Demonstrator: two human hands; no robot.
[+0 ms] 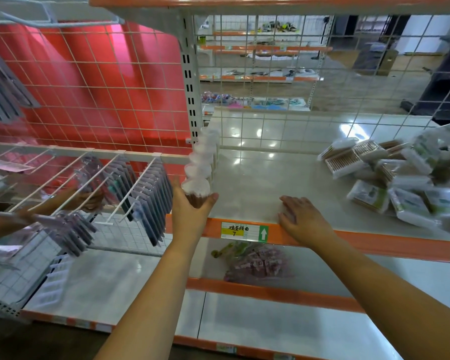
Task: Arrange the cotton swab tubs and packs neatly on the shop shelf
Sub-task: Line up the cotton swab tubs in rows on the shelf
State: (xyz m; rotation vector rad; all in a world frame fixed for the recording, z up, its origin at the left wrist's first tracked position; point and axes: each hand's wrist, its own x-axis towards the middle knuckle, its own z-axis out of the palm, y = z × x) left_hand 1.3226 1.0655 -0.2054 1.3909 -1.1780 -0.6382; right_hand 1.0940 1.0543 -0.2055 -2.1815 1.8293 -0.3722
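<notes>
A row of round cotton swab tubs [204,152] with white lids runs from the shelf's left front corner toward the back mesh. My left hand [191,211] grips the front tub [196,189] of that row, thumb on one side and fingers on the other. My right hand [303,219] rests flat, fingers straight, on the grey shelf [257,183] near its orange front edge. At the right end of the shelf lies a loose heap of cotton swab packs and flat boxes [390,178], some with green labels.
A price label with a green arrow [242,232] sits on the orange edge. Below, a lower shelf holds a bag of pink items [257,263]. To the left, hooks carry hanging packets [146,183], where another person's hand [89,200] reaches. White wire mesh [296,126] backs the shelf.
</notes>
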